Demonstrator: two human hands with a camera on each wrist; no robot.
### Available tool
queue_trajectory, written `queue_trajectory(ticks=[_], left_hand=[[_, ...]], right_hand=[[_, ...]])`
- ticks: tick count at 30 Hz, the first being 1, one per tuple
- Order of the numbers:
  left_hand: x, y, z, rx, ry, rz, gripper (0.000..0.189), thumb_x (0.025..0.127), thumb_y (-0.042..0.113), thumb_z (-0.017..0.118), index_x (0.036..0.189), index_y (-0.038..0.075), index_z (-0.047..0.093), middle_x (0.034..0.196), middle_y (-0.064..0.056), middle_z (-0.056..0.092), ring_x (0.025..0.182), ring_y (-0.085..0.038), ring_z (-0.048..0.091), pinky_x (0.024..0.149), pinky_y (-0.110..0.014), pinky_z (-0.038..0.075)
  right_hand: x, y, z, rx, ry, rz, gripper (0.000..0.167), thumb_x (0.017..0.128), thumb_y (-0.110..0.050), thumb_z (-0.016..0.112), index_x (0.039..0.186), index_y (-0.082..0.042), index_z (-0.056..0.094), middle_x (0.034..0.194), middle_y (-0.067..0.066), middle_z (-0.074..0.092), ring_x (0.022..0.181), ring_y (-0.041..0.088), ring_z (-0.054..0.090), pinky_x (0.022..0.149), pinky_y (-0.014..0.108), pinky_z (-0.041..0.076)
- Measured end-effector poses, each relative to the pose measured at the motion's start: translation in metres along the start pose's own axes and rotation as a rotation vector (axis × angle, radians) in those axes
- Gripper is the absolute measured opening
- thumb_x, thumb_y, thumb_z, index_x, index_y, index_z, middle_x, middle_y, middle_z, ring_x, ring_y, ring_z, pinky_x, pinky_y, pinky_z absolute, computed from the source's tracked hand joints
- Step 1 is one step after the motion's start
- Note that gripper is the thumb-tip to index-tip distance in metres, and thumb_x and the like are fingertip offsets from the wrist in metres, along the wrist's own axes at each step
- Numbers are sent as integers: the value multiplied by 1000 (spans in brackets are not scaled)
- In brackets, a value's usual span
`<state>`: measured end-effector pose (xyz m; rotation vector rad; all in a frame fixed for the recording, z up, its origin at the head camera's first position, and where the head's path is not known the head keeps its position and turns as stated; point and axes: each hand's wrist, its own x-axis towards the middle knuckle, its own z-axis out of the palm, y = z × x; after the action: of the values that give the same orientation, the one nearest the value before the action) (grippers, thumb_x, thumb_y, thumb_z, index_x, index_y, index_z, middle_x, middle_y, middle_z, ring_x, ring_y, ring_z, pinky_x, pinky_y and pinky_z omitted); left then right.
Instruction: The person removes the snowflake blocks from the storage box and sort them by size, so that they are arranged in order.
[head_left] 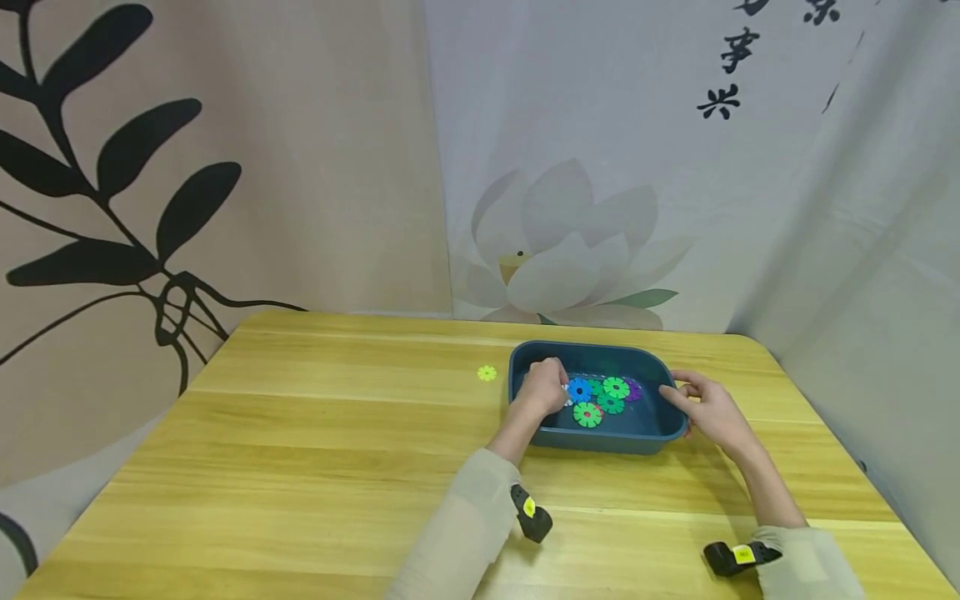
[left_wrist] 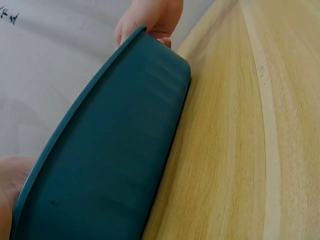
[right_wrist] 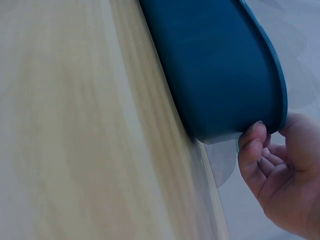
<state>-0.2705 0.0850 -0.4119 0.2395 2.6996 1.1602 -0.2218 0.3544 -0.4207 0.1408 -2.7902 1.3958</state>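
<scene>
A dark teal plastic basin point(head_left: 600, 442) stands on the wooden table with several notched snowflake discs lying in it. Among them are a blue disc point(head_left: 579, 390), green discs point(head_left: 588, 415) and a purple disc point(head_left: 633, 390). My left hand point(head_left: 542, 388) reaches over the basin's left side, fingers bent down beside a whitish disc point(head_left: 567, 396); its fingertips are hidden, so whether it pinches that disc is unclear. At the basin's right end my right hand point(head_left: 712, 410) grips the rim, thumb over the edge and fingertips point(right_wrist: 254, 135) against the outer wall.
A yellow snowflake disc point(head_left: 487, 373) lies on the wooden table point(head_left: 315, 450), left of the basin. Behind the table's back edge hangs a printed curtain point(head_left: 360, 167), and another stretch of cloth runs along the right side.
</scene>
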Motion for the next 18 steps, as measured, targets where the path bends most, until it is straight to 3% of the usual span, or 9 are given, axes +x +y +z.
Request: queue_trajectory(ticks=[8, 18], left_hand=[[2, 2, -1, -105, 160, 36, 10, 93, -4, 64, 99, 4, 64, 95, -9, 65, 82, -22, 60, 73, -34, 54], [-3, 2, -8, -250, 342, 239, 7, 96, -1, 64, 102, 2, 67, 89, -6, 62, 79, -18, 59, 71, -26, 53]], right_hand=[[0, 0, 0, 3, 1, 1, 60, 103, -29, 61, 143, 11, 41, 99, 22, 59, 50, 31, 58, 51, 35, 54], [-2, -1, 0, 14, -3, -6, 59, 103, -27, 60, 143, 11, 41, 97, 22, 59, 50, 31, 57, 51, 37, 54]])
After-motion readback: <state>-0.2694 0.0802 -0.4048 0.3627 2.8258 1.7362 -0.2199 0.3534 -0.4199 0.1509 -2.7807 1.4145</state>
